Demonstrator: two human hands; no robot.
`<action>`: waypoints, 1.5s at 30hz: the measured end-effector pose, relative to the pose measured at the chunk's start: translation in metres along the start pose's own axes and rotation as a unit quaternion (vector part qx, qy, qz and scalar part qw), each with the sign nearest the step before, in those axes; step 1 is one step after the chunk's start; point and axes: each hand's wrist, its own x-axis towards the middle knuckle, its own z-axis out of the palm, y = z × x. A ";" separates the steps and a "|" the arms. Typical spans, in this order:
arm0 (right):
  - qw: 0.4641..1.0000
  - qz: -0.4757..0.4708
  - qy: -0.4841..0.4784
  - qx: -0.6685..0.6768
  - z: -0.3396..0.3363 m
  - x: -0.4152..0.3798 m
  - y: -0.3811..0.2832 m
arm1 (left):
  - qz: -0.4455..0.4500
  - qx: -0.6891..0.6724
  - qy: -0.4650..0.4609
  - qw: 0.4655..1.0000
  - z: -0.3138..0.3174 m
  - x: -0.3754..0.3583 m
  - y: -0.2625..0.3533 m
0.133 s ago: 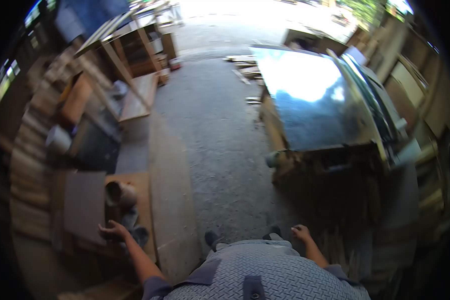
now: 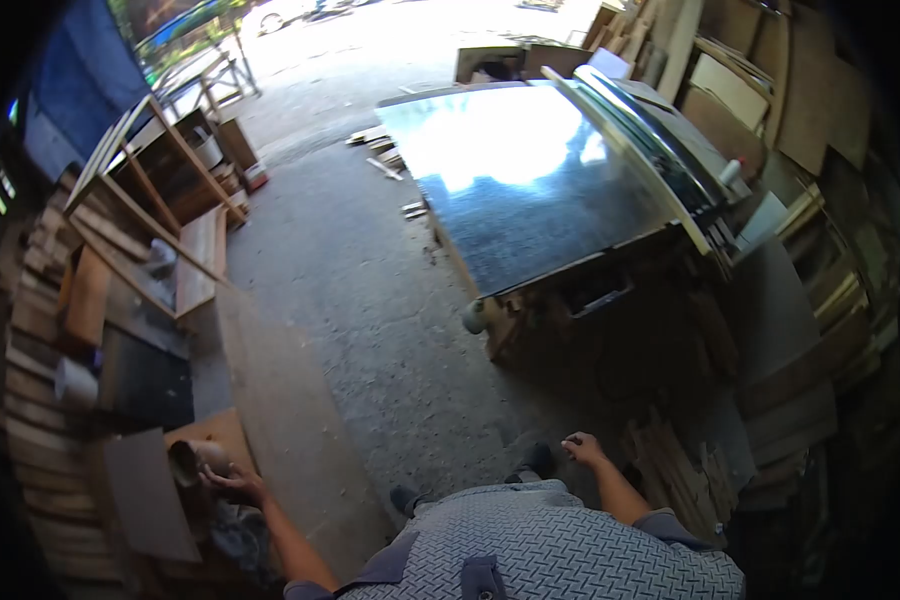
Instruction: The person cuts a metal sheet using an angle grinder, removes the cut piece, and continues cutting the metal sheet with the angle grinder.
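At the lower left my left hand [image 2: 235, 484] has its fingers apart, just beside a brownish cylindrical container [image 2: 206, 458] on a wooden board [image 2: 235, 440]. Whether the fingertips touch the container cannot be made out. Below the hand lies a crumpled grey cloth [image 2: 242, 535], and a flat grey-brown panel [image 2: 148, 495] leans left of the container. My right hand [image 2: 582, 449] hangs low in front of my body with its fingers curled; nothing shows in it.
A machine table with a shiny metal top [image 2: 540, 190] stands ahead to the right. Wood strips [image 2: 670, 470] are piled at the lower right. A wooden frame [image 2: 160, 215] and a white bucket [image 2: 75, 383] are at the left. Concrete floor [image 2: 320, 230] runs between.
The view has swung to the right, so the machine table and wooden frame sit further left. My left hand is now closer to the cylindrical container.
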 end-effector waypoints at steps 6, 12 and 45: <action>0.982 0.122 0.013 0.141 -0.096 -0.023 0.122 | 0.037 -0.076 -0.181 0.980 0.028 -0.117 0.163; 0.955 0.187 0.095 0.211 -0.216 0.008 0.166 | 0.012 -0.136 -0.294 0.946 0.023 -0.167 0.341; 0.938 -0.144 0.218 -0.229 -0.637 0.589 -0.196 | 0.044 -0.283 -0.420 0.861 0.050 -0.315 0.830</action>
